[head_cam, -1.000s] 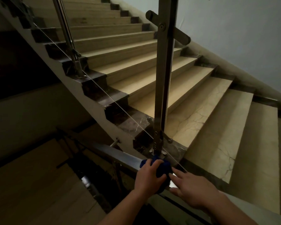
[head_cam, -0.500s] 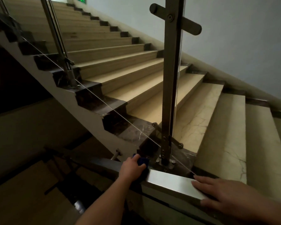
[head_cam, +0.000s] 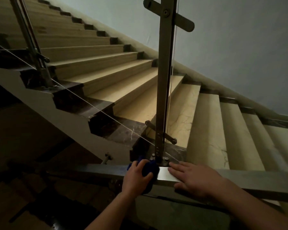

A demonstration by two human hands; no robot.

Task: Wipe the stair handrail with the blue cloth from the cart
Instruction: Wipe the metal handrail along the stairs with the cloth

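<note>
A flat metal handrail runs across the bottom of the view, dim on its left end. My left hand presses a bunched blue cloth onto the top of the rail, fingers curled over it. The cloth wraps down over the rail's near edge. Just to the right, my right hand lies flat on the rail with fingers spread, holding nothing. The two hands are a short gap apart.
A metal baluster post rises just behind the cloth, with a cross bracket near its top and a glass panel edge beside it. Beige stairs climb up and left. A second post stands farther up. The dark stairwell drops at lower left.
My left hand slid the cloth left along the rail, then back right toward the post. My right hand shifted along the rail and now rests close to the cloth again.
</note>
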